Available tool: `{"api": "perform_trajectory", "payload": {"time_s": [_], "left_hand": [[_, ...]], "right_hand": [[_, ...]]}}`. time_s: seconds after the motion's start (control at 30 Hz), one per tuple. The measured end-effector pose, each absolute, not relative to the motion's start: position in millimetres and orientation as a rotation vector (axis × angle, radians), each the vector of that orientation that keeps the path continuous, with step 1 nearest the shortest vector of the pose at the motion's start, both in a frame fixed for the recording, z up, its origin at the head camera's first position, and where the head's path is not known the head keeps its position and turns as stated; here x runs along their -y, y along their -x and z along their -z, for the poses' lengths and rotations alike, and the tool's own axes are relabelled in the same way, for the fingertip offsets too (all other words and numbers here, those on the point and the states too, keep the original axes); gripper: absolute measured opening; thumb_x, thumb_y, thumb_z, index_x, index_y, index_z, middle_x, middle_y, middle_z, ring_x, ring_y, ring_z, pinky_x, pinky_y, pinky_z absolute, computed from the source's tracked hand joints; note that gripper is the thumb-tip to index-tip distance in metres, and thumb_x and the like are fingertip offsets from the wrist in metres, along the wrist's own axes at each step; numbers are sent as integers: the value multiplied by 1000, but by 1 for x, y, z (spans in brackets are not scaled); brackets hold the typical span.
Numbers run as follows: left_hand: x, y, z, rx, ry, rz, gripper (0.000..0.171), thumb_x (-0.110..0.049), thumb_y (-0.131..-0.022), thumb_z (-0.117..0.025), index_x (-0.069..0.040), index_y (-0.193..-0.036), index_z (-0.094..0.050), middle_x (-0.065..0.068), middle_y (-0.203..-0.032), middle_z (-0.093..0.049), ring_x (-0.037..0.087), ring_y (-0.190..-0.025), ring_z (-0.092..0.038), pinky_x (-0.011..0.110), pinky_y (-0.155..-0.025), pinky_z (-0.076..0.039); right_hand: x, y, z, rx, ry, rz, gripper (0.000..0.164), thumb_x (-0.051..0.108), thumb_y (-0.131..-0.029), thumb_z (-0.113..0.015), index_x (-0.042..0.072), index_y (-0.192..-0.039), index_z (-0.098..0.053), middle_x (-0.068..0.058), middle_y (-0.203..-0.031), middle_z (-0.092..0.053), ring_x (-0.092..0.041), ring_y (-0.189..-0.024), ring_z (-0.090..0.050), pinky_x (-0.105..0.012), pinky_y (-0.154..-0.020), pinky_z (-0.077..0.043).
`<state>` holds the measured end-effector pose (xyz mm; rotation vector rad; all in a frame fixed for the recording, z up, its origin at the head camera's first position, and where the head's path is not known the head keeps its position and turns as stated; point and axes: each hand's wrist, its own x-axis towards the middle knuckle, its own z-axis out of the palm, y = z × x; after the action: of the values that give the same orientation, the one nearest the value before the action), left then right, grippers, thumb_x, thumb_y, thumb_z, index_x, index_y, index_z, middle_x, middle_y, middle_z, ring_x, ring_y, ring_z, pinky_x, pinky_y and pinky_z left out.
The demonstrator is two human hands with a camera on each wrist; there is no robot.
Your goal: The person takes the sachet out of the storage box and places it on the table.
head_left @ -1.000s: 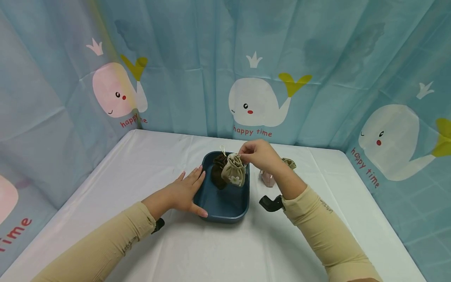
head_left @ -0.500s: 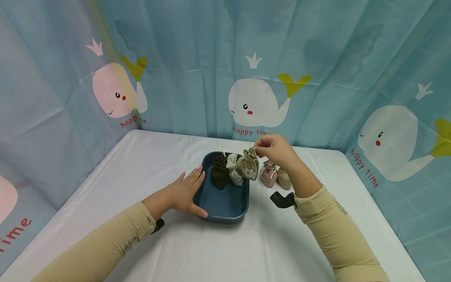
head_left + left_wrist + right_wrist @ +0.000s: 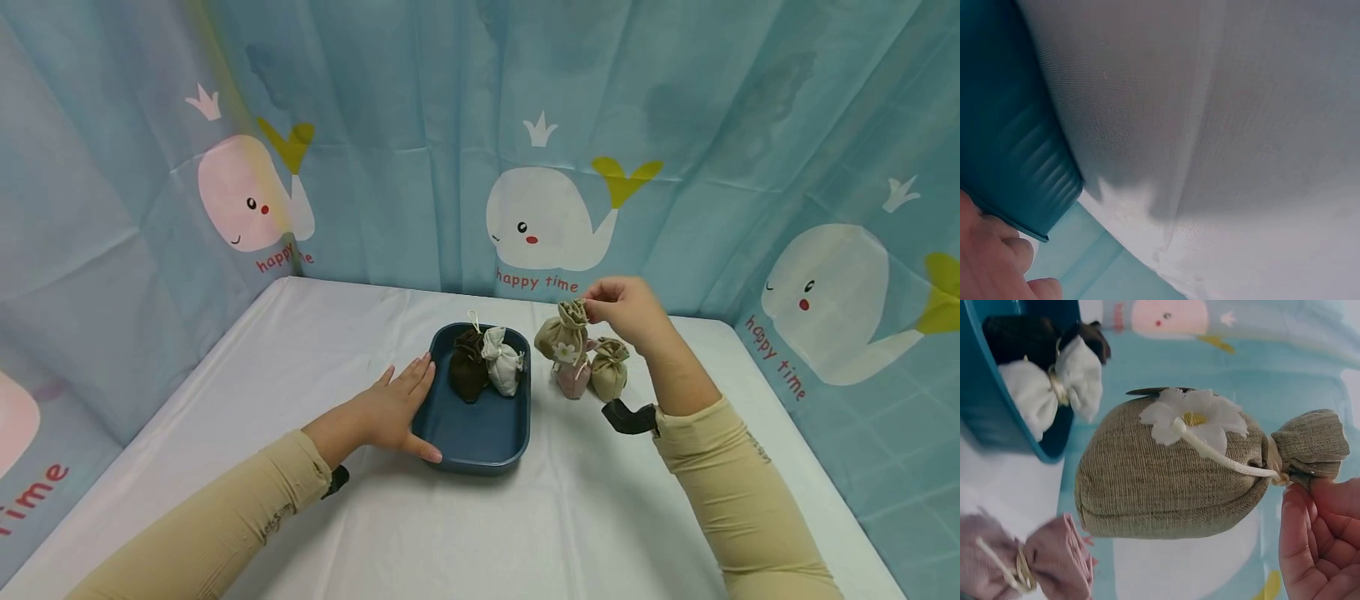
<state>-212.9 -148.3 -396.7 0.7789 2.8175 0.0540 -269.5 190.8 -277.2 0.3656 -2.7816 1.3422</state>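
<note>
My right hand (image 3: 626,310) pinches the gathered neck of a tan drawstring pouch (image 3: 1172,475) with a white cloth flower, held up in the air right of the bin. Below it on the table stand a pink pouch (image 3: 572,380) and a second tan pouch (image 3: 609,371). Inside the blue bin (image 3: 480,446), a dark brown pouch (image 3: 468,371) and a white pouch (image 3: 503,367) lie side by side at the far end. My left hand (image 3: 390,412) rests with fingers spread along the bin's left rim; the left wrist view shows its fingers by the bin wall.
A white cloth covers the table (image 3: 465,533). Behind it hangs a light blue curtain (image 3: 390,208) printed with whales. A black wrist mount (image 3: 628,417) sticks out from the right sleeve.
My right hand has moved right with the tan pouch, from over the bin to above the pink pouch. The white pouch in the bin has come into view. My left hand stays put.
</note>
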Motion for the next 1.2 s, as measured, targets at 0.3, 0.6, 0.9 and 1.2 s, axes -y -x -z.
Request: {"api": "perform_trajectory", "payload": {"time_s": [0.3,0.6,0.9,1.2], "left_hand": [[150,213,400,-2836,-780,-59,133,-88,-56,-47,-3,-146,4,13,-153,6,25,-140,4,54,-108,-5],[150,214,399,-2835,-773,-28,134,-90,-55,-43,-4,-146,4,13,-153,7,26,-140,3,54,-108,-6],[148,213,397,-2835,-776,-28,132,-87,-57,-48,-3,-146,2,13,-153,5,26,-140,3,54,-108,-7],[149,214,397,-2833,-780,-29,131,-87,-57,-47,-4,-146,1,13,-153,6,26,-140,3,54,-108,-7]], "right_hand": [[-216,272,279,2732,-291,-1336,18,10,-93,-52,-4,-97,-62,-7,-84,-63,-14,-74,-60,-36,-77,-49],[-237,270,279,2710,-180,-1309,20,12,-93,-52,-4,-99,-62,0,-81,-63,-8,-71,-60,-31,-73,-49],[-259,266,279,2647,2,-1322,27,22,-93,-52,-3,-101,-61,11,-77,-62,-1,-67,-59,-51,-89,-42],[-279,265,283,2569,117,-1367,28,20,-94,-52,-6,-103,-58,13,-73,-59,0,-64,-58,-54,-94,-37]]}}
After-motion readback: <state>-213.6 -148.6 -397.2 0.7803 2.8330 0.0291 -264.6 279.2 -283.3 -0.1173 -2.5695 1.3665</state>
